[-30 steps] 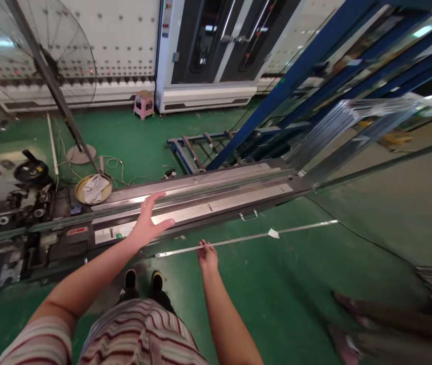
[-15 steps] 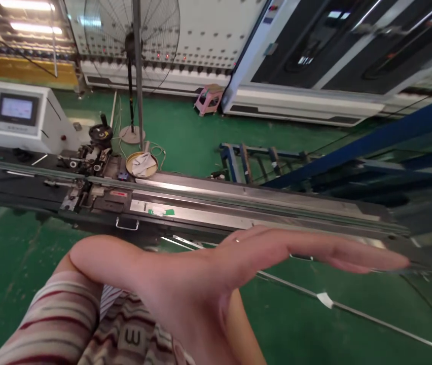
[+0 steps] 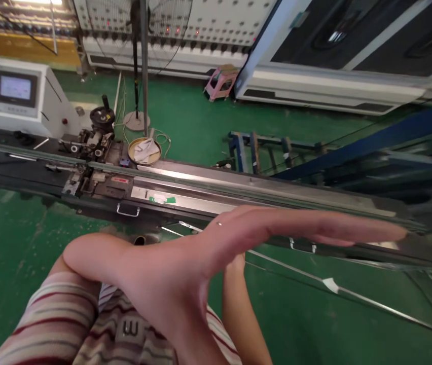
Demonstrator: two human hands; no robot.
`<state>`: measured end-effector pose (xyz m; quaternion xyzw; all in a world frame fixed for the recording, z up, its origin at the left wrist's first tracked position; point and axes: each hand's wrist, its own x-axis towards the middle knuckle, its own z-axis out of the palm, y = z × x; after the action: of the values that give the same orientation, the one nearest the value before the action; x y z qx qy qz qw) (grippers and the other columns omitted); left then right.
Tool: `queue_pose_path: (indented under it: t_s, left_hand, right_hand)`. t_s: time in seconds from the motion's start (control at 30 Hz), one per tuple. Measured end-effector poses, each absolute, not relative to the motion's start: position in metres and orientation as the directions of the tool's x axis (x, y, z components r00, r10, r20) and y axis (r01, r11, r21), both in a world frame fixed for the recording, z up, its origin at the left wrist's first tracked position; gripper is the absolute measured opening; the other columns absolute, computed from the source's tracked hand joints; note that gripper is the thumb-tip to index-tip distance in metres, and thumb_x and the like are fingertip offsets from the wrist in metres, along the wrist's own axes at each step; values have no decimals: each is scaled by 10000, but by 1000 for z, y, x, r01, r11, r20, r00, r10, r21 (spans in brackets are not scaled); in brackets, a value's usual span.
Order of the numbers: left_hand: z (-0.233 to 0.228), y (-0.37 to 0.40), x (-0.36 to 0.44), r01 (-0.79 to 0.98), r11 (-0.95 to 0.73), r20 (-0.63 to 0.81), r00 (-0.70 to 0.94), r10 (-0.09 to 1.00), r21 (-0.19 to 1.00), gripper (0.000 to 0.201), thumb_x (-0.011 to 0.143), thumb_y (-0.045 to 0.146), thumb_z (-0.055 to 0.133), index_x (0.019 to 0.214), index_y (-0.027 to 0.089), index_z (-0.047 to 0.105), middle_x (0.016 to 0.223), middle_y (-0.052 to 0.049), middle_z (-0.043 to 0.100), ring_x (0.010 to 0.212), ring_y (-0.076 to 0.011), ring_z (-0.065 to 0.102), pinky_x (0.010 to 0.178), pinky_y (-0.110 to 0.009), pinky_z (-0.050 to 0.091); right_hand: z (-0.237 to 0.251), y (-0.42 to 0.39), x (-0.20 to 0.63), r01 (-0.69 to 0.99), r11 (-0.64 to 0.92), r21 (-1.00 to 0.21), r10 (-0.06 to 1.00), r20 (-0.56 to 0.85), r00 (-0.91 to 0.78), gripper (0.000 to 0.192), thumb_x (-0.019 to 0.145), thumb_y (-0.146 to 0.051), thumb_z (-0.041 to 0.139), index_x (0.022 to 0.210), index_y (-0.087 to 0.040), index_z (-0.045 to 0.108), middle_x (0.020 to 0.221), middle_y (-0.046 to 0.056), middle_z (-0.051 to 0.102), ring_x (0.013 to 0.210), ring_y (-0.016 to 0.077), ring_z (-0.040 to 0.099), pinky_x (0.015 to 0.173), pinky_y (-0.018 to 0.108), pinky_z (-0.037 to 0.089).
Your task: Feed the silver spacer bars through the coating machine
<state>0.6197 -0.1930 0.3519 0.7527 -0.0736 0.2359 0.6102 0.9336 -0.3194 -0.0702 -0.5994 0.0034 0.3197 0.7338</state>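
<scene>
My left hand (image 3: 239, 238) is raised close to the camera, flat, with its fingers stretched out to the right and nothing in it. Its fingertips reach over the front edge of a long metal machine bed (image 3: 201, 195). My right hand (image 3: 235, 264) is mostly hidden behind the left one. It sits on a thin metal strip (image 3: 371, 301) that runs low and to the right above the green floor. A small white tag (image 3: 330, 285) is on the strip.
A control box with a screen (image 3: 14, 88) and a black handwheel (image 3: 102, 115) stand at the bed's left end. A round tin holding a cloth (image 3: 144, 150) rests behind the bed. A fan pole (image 3: 142, 61), a pink stool (image 3: 218, 81) and a blue rack (image 3: 371, 142) stand farther back.
My left hand lifted off the machine bed and came up flat in front of the camera. The view swung left. The right hand stays on the strip.
</scene>
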Motion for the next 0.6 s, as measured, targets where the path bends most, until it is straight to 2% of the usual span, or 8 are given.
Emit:
queue_pose_path:
  t_s: [0.07,0.17,0.23,0.3,0.4,0.5,0.6]
  left_hand:
    - [351,-194,616,-377,-259,429,883,188,889,1137,643,654,802,1564,288,243,1558,-77,378,1457,-325,363,1229,-410,310]
    - [330,-188,613,-304,-262,385,850,360,916,1076,641,617,831,1526,270,327,1529,-110,414,1444,-342,375,1226,-479,303]
    - [300,-181,617,-227,-254,330,794,510,940,842,760,566,773,1461,254,426,1480,-116,473,1418,-318,410,1215,-492,311]
    - [262,-174,628,-103,-258,243,761,601,961,541,901,470,656,1365,230,520,1399,-113,549,1357,-276,480,1194,-477,336]
    - [203,-167,652,132,-364,118,800,588,922,367,942,380,593,1259,195,596,1318,-124,607,1272,-265,542,1146,-469,383]
    - [161,-165,676,260,-543,61,862,503,798,388,928,359,592,1261,160,606,1341,-151,595,1284,-294,523,1127,-484,396]
    - [140,-167,693,299,-671,57,889,454,679,434,943,353,561,1323,143,569,1390,-151,568,1313,-292,500,1145,-484,376]
  right_hand:
    - [-71,-322,943,-519,75,-852,412,-447,794,257,704,-260,722,703,-225,468,759,-35,681,682,152,669,628,320,588]
    - [-68,-326,954,-570,89,-817,361,-508,782,249,682,-167,711,758,-210,478,788,-57,692,724,113,682,616,230,553]
    - [-64,-327,954,-591,111,-799,356,-523,774,263,676,-147,714,799,-211,491,830,-61,706,772,97,690,639,207,546]
    - [-60,-325,947,-603,124,-788,367,-528,765,285,672,-159,739,833,-216,512,878,-58,719,800,95,693,654,205,545]
    - [-52,-317,933,-614,118,-781,383,-534,753,335,637,-187,794,856,-215,542,842,-50,714,713,99,672,617,216,537]
    - [-37,-310,935,-591,134,-795,378,-510,772,363,597,-195,822,847,-211,560,746,-63,673,623,78,618,596,207,520]
    - [-10,-310,951,-539,178,-823,367,-453,812,355,589,-227,821,833,-213,563,765,-58,667,642,74,601,600,199,503]
